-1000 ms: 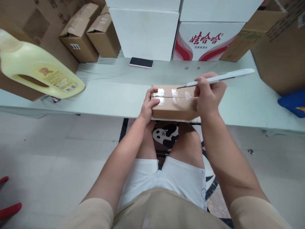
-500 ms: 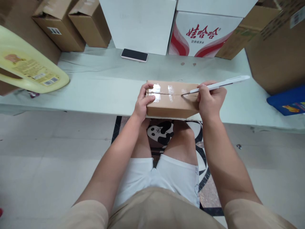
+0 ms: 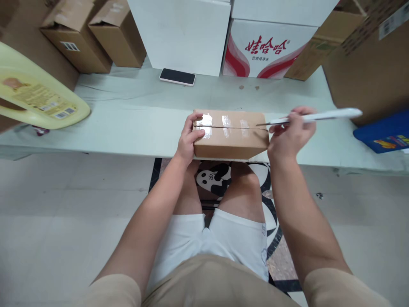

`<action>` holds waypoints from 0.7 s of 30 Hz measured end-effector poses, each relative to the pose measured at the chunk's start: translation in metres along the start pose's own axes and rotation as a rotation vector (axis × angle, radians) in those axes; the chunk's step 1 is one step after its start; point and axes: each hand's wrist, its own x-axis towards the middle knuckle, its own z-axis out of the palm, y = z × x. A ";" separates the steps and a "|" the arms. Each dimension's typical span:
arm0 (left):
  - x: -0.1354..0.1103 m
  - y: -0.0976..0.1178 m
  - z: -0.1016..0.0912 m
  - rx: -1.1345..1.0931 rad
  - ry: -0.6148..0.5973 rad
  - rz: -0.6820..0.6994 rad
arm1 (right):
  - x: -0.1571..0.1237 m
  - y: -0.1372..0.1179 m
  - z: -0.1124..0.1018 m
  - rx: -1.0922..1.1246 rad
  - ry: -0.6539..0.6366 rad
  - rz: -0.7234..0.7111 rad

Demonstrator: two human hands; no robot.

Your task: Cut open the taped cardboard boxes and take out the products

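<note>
A small brown cardboard box [image 3: 230, 143] sits at the front edge of the table, with clear tape pieces across the seam on its top. My left hand [image 3: 189, 137] grips the box's left end, thumb and fingers on the taped top. In my right hand [image 3: 294, 130] is a white utility knife [image 3: 332, 114], its handle pointing right. The thin dark blade reaches left to the right end of the box's seam. Whether the blade touches the cardboard, I cannot tell. A dark slit runs along the seam between the flaps.
Behind the box a phone [image 3: 177, 76] lies on the pale green table [image 3: 128, 128]. White cartons [image 3: 182, 34] and brown boxes [image 3: 128, 42] line the back. A yellow jug [image 3: 41, 98] stands at left, a blue package [image 3: 383, 135] at right.
My right hand has drawn the knife to the right along the seam, from the tape on the right side to the box's right end. My left hand keeps its hold.
</note>
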 end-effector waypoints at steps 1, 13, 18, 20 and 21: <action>0.001 -0.002 -0.002 0.006 -0.005 0.009 | 0.003 0.004 -0.006 0.060 0.103 0.006; 0.006 -0.008 -0.004 0.043 -0.001 0.054 | 0.026 0.107 -0.087 -0.950 -0.489 0.060; 0.003 0.004 -0.008 0.248 0.138 0.061 | 0.036 0.091 -0.074 -0.851 -0.429 0.071; -0.005 0.016 -0.005 0.434 0.242 0.061 | 0.025 0.070 -0.068 -0.678 -0.366 0.101; -0.010 0.024 -0.003 0.514 0.277 0.066 | 0.015 0.058 -0.066 -0.563 -0.367 0.110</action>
